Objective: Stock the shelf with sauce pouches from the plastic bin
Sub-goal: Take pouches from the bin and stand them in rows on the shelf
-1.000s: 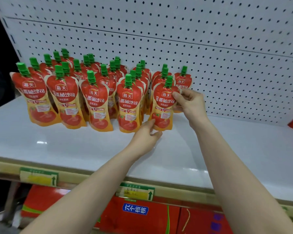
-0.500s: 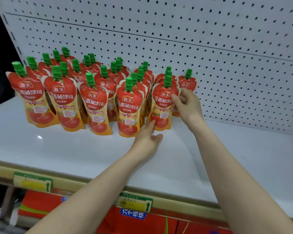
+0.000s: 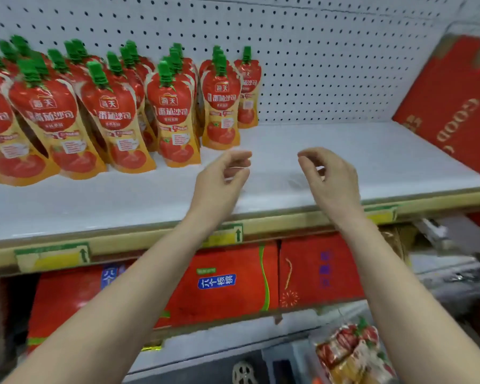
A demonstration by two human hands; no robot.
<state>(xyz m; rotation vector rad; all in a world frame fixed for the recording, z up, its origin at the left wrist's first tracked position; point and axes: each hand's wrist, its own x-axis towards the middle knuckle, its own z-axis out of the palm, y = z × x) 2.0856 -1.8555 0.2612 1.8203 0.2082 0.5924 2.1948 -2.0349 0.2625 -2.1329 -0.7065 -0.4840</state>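
Several red-and-orange sauce pouches with green caps stand in rows on the left of the white shelf. The rightmost front pouch stands upright, with another pouch behind it by the pegboard. My left hand hovers in front of the shelf, fingers loosely curled, holding nothing. My right hand hovers beside it, also loosely curled and holding nothing. Both hands are clear of the pouches. More pouches lie in the plastic bin at the lower right, partly hidden by my right forearm.
A red gift box leans at the shelf's right end. Red boxes fill the shelf below. Price-tag strips line the shelf's front edge. White pegboard backs the shelf. A cart wheel shows at the bottom.
Both hands let go of the rightmost front pouch and pulled back toward me. The view swung right and down, bringing the bin and the red box into sight.
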